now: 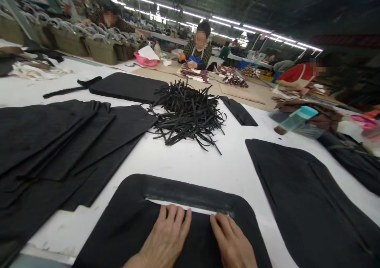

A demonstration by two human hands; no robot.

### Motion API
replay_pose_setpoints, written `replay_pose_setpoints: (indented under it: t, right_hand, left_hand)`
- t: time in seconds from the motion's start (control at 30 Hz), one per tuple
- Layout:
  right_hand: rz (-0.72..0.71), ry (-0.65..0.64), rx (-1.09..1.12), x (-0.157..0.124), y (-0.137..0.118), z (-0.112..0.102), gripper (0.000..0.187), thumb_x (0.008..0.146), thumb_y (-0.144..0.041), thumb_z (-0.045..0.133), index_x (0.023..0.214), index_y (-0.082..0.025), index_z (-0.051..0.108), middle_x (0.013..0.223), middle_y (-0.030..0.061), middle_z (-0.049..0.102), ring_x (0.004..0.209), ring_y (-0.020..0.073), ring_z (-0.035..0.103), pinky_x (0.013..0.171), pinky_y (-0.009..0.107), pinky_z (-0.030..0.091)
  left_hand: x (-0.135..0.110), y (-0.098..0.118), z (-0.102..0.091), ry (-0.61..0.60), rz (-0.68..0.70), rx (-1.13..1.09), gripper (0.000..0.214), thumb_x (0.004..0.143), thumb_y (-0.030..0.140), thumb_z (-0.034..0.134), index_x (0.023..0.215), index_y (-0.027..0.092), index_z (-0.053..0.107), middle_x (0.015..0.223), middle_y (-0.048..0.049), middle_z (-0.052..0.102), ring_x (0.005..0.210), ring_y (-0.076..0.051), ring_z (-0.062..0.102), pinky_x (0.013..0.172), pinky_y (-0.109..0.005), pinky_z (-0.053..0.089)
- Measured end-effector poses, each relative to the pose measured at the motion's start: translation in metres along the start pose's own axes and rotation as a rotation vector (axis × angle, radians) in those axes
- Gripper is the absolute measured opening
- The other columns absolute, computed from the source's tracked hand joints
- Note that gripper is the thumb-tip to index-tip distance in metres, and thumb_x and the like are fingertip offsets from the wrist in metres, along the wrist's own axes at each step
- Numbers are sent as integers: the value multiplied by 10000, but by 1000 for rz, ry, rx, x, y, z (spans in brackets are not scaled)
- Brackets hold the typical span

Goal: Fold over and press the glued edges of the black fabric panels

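Observation:
A black panel of leather-like material [124, 220] with rounded corners lies on the white table in front of me. Near its far edge runs a long narrow slot [181, 206], and white shows through it. My left hand [168, 234] rests palm down on the panel, its fingertips at the slot's near edge. To its right, my right hand [233, 240] touches the same edge by the slot's right end. Both hands have their fingers laid on the material, slightly bent; the undersides of the fingers are hidden.
Beyond the panel lies a heap of thin black strips [190, 111]. Black panels are piled at left [59, 141], and another lies at right [311, 204]. A black board [127, 86], a small folded black piece [240, 111] and a turquoise-lidded bottle [297, 119] are farther back. Several people work beyond.

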State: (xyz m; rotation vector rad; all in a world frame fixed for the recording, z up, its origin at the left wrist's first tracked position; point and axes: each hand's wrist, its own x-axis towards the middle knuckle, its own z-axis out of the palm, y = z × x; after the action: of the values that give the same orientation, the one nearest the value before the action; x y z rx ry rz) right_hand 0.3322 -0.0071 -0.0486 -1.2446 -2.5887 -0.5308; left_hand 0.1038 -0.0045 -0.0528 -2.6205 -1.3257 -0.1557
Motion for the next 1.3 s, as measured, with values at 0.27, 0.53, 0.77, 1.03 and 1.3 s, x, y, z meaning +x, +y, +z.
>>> replay_pose_setpoints:
  t: [0.27,0.53,0.77,1.03,1.3]
  right_hand:
    - [-80,-38,1,-19,21,9,503,678,45,362,1106,-111,575,982,103,649,900,220,613,750,266,548]
    - [-46,36,20,-6,14,1,497,675,45,349,1069,-140,590,943,86,651,866,208,609,720,248,545]
    - [-20,27,55,-7,15,3,504,685,53,354,1079,-150,592,960,80,645,877,203,594,749,264,534]
    - [151,27,80,4,1,-5,405,783,13,342,1079,-128,579,964,117,619,846,231,579,719,329,527]
    - [207,33,120,28,-35,-6,346,847,-30,330,1051,-148,583,931,109,611,799,239,562,689,358,502]
  left_hand:
    - [-30,-56,-2,34,135,30,297,840,109,464,1121,74,555,1060,-115,583,1000,-224,508,947,-370,371]
    - [-45,-95,-15,32,196,-59,313,842,49,447,1132,107,550,1012,-80,596,998,-195,509,971,-350,396]
    - [-55,-109,-12,23,99,-143,350,835,4,397,1112,133,568,1076,-83,591,1016,-182,509,936,-314,437]
    - [-56,-109,-10,229,-171,-165,420,833,-13,305,998,174,644,1105,-71,595,1045,-177,514,933,-299,419]
    - [-11,-34,-14,187,74,-212,454,768,-21,379,1090,215,594,1076,-10,637,989,-167,548,895,-291,437]
